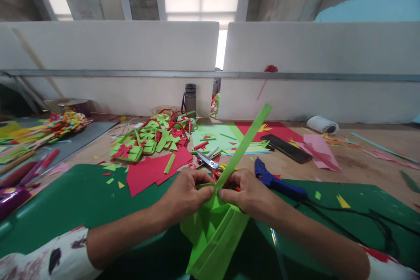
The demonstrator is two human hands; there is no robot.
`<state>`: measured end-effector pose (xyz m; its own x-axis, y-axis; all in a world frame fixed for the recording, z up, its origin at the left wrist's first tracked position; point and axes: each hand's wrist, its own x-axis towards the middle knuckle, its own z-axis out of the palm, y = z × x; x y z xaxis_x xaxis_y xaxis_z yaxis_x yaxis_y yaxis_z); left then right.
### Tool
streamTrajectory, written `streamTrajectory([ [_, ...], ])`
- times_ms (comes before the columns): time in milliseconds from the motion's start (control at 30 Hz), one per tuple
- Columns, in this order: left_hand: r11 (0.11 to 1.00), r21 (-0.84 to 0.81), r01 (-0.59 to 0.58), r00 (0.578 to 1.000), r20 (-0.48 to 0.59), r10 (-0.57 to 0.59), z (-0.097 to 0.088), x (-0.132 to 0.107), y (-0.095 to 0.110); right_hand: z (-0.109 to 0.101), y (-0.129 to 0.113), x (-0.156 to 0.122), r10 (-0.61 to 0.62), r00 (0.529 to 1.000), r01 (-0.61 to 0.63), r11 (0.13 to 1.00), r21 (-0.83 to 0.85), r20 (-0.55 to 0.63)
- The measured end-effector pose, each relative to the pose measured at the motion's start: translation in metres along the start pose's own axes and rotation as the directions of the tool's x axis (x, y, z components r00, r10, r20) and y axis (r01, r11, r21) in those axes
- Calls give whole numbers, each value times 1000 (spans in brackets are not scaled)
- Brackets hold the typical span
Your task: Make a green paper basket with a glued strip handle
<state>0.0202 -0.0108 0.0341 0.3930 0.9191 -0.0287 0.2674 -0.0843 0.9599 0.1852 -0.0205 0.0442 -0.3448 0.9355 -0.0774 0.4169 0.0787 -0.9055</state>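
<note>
My left hand point(190, 192) pinches the rim of a folded light-green paper bag point(218, 238) between thumb and fingers. On the other side of the rim, my right hand point(244, 190) is closed with its thumb at the foot of a long green paper strip point(246, 146). The strip slants up and to the right from between both thumbs, its far end free. The bag hangs below my hands, its opening tilted towards me. Whether the strip is stuck to the bag, I cannot tell. Just behind my hands lie scissors point(207, 159), partly hidden.
A blue glue gun point(278, 181) with a black cord lies right of my hands on the green mat point(98, 201). Behind are red paper point(141, 177), a heap of green and red paper pieces point(157, 133), a phone point(287, 148) and a dark bottle point(190, 98).
</note>
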Motion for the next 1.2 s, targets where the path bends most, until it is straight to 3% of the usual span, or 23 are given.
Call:
streamTrajectory([
  [300, 1000, -18, 26, 999, 33, -25, 1, -1, 2, 1, -1, -3, -16, 999, 14, 998, 69, 37],
  [900, 999, 27, 46, 995, 85, -48, 1, -3, 3, 2, 0, -5, -41, 998, 41, 999, -9, 52],
  [1200, 994, -85, 73, 993, 100, -64, 0, -1, 0, 3, 1, -4, -85, 995, 84, 996, 22, 46],
])
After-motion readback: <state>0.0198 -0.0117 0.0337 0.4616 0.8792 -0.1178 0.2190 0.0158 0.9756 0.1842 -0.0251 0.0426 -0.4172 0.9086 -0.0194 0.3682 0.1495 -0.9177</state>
